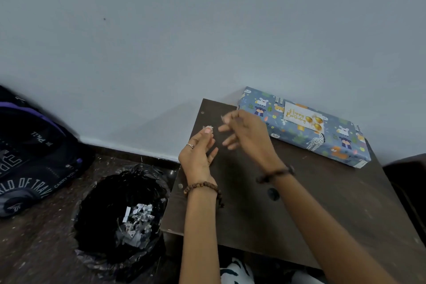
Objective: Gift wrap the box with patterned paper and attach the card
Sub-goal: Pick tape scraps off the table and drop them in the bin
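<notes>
Her left hand [198, 152] is raised over the near-left part of the counter [299, 214], thumb and fingertips pinching a small pale scrap [208, 127], probably a bit of tape backing or paper waste, kept up and away from the wood so it does not stick or drop. The right hand [246, 132], just beside it and a little farther from her, is blurred; its fingers look loosely spread and I cannot tell whether anything is between them (it may be picking at the same scrap).

Beyond the right hand, against the wall, lies the box [304, 127], already covered in blue animal-print paper, with the birthday card [303, 117] lying flat on its top face. It is pushed back, I would judge, because the wrapping is done.

Down to the left of the left hand, on the floor, stands a bin [119, 214] lined in black plastic with paper offcuts inside, handy for the scrap. Farther left lies a dark backpack [34, 152].
</notes>
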`<state>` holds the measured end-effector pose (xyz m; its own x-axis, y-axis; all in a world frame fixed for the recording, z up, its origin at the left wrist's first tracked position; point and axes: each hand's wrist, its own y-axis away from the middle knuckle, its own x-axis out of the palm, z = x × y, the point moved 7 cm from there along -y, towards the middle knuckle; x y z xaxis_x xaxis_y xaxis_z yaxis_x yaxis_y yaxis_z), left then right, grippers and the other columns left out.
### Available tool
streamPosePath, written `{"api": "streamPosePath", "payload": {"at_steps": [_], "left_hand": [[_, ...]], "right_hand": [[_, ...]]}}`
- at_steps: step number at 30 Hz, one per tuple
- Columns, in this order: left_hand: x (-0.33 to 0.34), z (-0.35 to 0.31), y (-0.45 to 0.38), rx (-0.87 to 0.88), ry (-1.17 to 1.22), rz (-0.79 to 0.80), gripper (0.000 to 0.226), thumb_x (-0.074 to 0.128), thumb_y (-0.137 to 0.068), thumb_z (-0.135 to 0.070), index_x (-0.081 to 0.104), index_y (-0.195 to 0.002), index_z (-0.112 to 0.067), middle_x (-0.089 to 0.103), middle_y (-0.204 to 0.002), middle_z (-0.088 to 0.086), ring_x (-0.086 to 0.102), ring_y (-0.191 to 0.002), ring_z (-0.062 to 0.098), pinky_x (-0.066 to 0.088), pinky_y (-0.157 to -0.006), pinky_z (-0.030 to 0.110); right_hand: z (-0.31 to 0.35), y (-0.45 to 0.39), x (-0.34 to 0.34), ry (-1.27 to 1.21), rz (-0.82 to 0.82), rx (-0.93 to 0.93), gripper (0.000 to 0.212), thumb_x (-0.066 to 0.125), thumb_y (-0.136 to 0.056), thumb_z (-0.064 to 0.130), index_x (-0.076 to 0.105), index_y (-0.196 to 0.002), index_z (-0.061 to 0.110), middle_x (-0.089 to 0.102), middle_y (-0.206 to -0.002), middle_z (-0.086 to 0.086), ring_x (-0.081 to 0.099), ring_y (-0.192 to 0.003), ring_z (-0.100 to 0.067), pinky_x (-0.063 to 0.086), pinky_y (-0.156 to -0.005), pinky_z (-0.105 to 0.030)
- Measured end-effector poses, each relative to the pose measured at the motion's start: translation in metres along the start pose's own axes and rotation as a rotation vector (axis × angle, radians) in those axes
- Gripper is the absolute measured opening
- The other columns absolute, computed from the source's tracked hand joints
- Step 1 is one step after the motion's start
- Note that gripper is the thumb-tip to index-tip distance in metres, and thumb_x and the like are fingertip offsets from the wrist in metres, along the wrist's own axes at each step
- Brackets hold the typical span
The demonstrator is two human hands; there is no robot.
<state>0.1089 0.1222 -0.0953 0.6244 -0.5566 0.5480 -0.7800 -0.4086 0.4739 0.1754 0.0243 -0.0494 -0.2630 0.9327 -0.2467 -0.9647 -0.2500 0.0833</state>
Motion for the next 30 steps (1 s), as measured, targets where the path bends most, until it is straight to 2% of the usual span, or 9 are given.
{"api": "streamPosePath", "payload": {"at_steps": [4, 7, 10, 14, 17, 21, 23, 27, 30], "left_hand": [[0.008, 0.006, 0.01, -0.008, -0.112, 0.078, 0.007, 0.064, -0.085, -0.013, 0.067, -0.085, -0.02, 0.066, -0.081, -0.005, 0.06, -0.075, 0.007, 0.051, -0.062, 0.016], [0.02, 0.011, 0.021, 0.014, -0.196, 0.146, 0.01, 0.066, -0.083, -0.013, 0.069, -0.079, -0.021, 0.068, -0.068, -0.008, 0.061, -0.065, 0.004, 0.05, -0.054, 0.013], [0.036, 0.013, 0.03, 0.05, -0.265, 0.218, 0.012, 0.066, -0.082, -0.008, 0.07, -0.077, -0.018, 0.069, -0.06, -0.008, 0.063, -0.056, 0.001, 0.051, -0.052, 0.014], [0.049, 0.019, 0.033, 0.059, -0.312, 0.271, 0.008, 0.066, -0.081, -0.008, 0.071, -0.082, -0.015, 0.07, -0.071, -0.002, 0.064, -0.065, 0.006, 0.052, -0.053, 0.016], [0.054, 0.025, 0.033, 0.059, -0.358, 0.298, 0.008, 0.067, -0.081, -0.01, 0.071, -0.081, -0.017, 0.07, -0.067, -0.005, 0.064, -0.065, 0.007, 0.052, -0.054, 0.017], [0.061, 0.029, 0.034, 0.078, -0.436, 0.34, 0.008, 0.066, -0.082, -0.013, 0.072, -0.083, -0.019, 0.07, -0.071, -0.004, 0.062, -0.069, 0.009, 0.051, -0.062, 0.02], [0.062, 0.028, 0.035, 0.119, -0.491, 0.363, 0.009, 0.065, -0.083, -0.013, 0.072, -0.083, -0.019, 0.07, -0.07, -0.005, 0.063, -0.067, 0.008, 0.05, -0.062, 0.021], [0.06, 0.029, 0.034, 0.088, -0.558, 0.364, 0.013, 0.061, -0.087, -0.014, 0.071, -0.082, -0.021, 0.069, -0.066, -0.008, 0.064, -0.066, 0.005, 0.048, -0.062, 0.022], [0.061, 0.037, 0.035, -0.039, -0.452, 0.392, 0.014, 0.057, -0.089, -0.013, 0.069, -0.083, -0.019, 0.071, -0.07, -0.007, 0.066, -0.065, 0.001, 0.05, -0.063, 0.024]], "right_hand": [[-0.008, 0.056, -0.018, -0.098, -0.149, -0.032, 0.01, 0.057, -0.091, 0.01, 0.067, -0.09, 0.009, 0.07, -0.081, -0.007, 0.065, -0.065, -0.008, 0.055, -0.06, -0.018], [-0.003, 0.067, -0.031, -0.196, -0.203, -0.047, 0.011, 0.06, -0.089, 0.007, 0.07, -0.091, 0.004, 0.071, -0.08, -0.008, 0.068, -0.072, -0.01, 0.055, -0.066, -0.018], [-0.005, 0.079, -0.039, -0.268, -0.272, -0.076, 0.01, 0.062, -0.087, 0.005, 0.072, -0.088, 0.006, 0.072, -0.079, -0.01, 0.069, -0.072, -0.014, 0.056, -0.068, -0.021], [-0.014, 0.083, -0.05, -0.444, -0.329, -0.063, 0.009, 0.062, -0.086, 0.003, 0.071, -0.09, 0.002, 0.071, -0.079, -0.012, 0.067, -0.07, -0.015, 0.057, -0.068, -0.022], [-0.014, 0.084, -0.055, -0.533, -0.363, -0.074, 0.006, 0.063, -0.086, 0.004, 0.068, -0.089, 0.004, 0.069, -0.075, -0.011, 0.067, -0.067, -0.015, 0.056, -0.065, -0.022], [-0.024, 0.083, -0.064, -0.676, -0.417, 0.0, 0.032, 0.067, -0.083, 0.003, 0.048, -0.108, 0.008, 0.066, -0.072, -0.013, 0.067, -0.063, -0.016, 0.056, -0.061, -0.022], [-0.023, 0.081, -0.068, -0.553, -0.393, -0.037, 0.032, 0.064, -0.085, 0.005, 0.051, -0.114, 0.014, 0.066, -0.073, -0.012, 0.066, -0.064, -0.015, 0.055, -0.062, -0.023], [-0.012, 0.079, -0.07, -0.01, -0.36, -0.257, 0.026, 0.056, -0.09, 0.008, 0.068, -0.108, 0.021, 0.068, -0.079, 0.001, 0.064, -0.073, -0.006, 0.055, -0.074, -0.03], [-0.007, 0.082, -0.071, 0.068, -0.449, -0.358, 0.02, 0.059, -0.087, 0.01, 0.072, -0.1, 0.018, 0.07, -0.087, 0.0, 0.065, -0.08, -0.011, 0.054, -0.076, -0.031]]}}
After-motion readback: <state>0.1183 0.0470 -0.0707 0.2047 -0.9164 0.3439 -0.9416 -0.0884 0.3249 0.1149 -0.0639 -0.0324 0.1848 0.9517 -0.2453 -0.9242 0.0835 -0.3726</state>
